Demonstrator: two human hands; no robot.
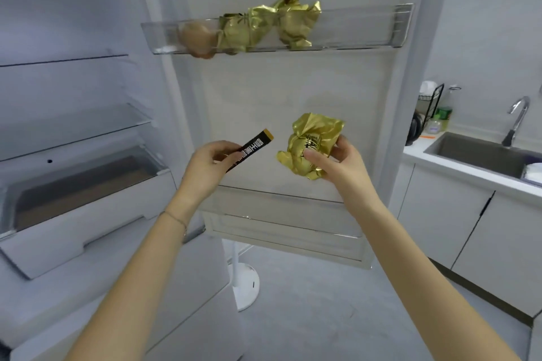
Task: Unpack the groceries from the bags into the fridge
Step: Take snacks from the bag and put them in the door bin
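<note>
Gold foil packet, crumpled, black print towards the camera: held in front of the open fridge door, below the upper door bin and above the lower door bin. The right hand grips it, thumb and fingers curled round.

Black stick sachet, gold-tipped: the left hand pinches its lower end. It sits just beside the foil packet, apart from it.

Upper door bin, clear plastic: contains stored foil packets and a brownish item, blurred behind the wall, possibly unwrapped.

Hazards, as judged:
- The sachet is held by one end only, so it could slip or swing on the way up.
- The bin's left half is crowded. A packet pushed in there may dislodge the tall foil that stands above the rim.
- Slick foil may spring open and shift in the grip.

Orientation: the sachet's long axis runs from lower left to upper right, with the gold tip leading towards the door. The foil packet has no clear long axis.
</note>
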